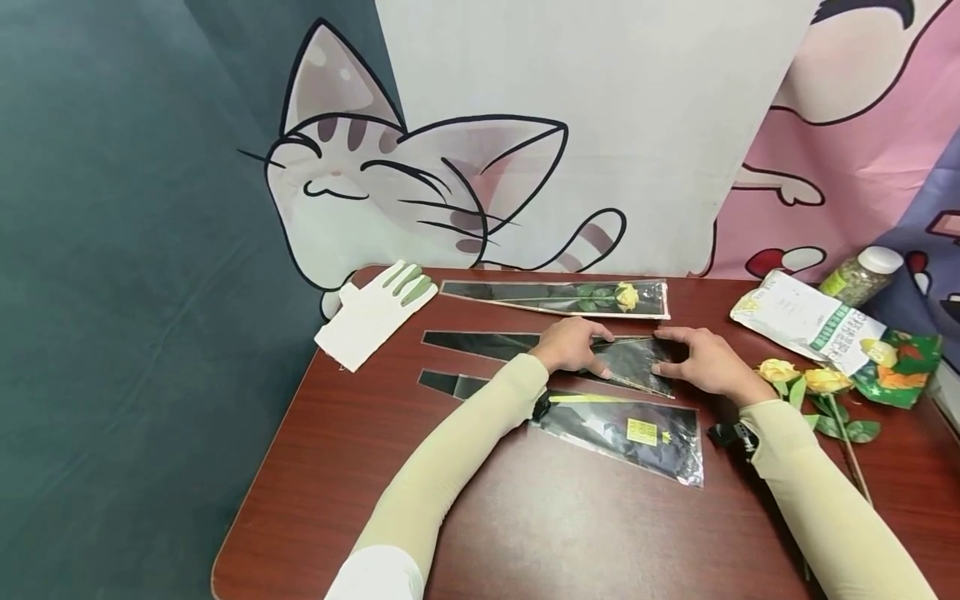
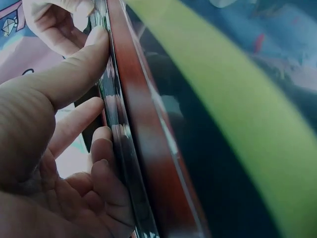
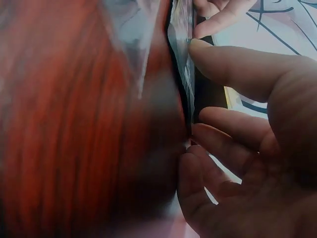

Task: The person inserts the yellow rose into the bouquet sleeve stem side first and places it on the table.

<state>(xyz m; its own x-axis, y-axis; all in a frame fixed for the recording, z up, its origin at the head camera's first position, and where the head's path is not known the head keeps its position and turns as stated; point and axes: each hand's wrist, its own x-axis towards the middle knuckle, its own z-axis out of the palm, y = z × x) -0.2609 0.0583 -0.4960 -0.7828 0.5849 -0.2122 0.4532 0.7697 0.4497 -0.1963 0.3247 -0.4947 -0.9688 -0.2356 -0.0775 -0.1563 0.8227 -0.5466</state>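
Observation:
A dark, clear-fronted flower sleeve (image 1: 632,363) lies in the middle of three on the table. On it rests my left hand (image 1: 573,344), thumb and fingers spread. At its wide right end my right hand (image 1: 705,361) touches the edge with spread thumb and forefinger. The left wrist view shows the left thumb (image 2: 81,67) against the sleeve's film; in the right wrist view the right thumb (image 3: 225,64) touches the film (image 3: 182,49). Nearer me lies another sleeve (image 1: 600,425) with a yellow label. Beyond, a third sleeve (image 1: 525,293) holds a yellow rose (image 1: 626,297).
A white glove (image 1: 375,312) with green fingertips lies at the back left of the table (image 1: 570,533). On the right are loose yellow roses (image 1: 825,381), a white packet (image 1: 802,317), a green packet (image 1: 900,367) and a lidded jar (image 1: 862,277). A cat-print cloth (image 1: 645,100) hangs behind.

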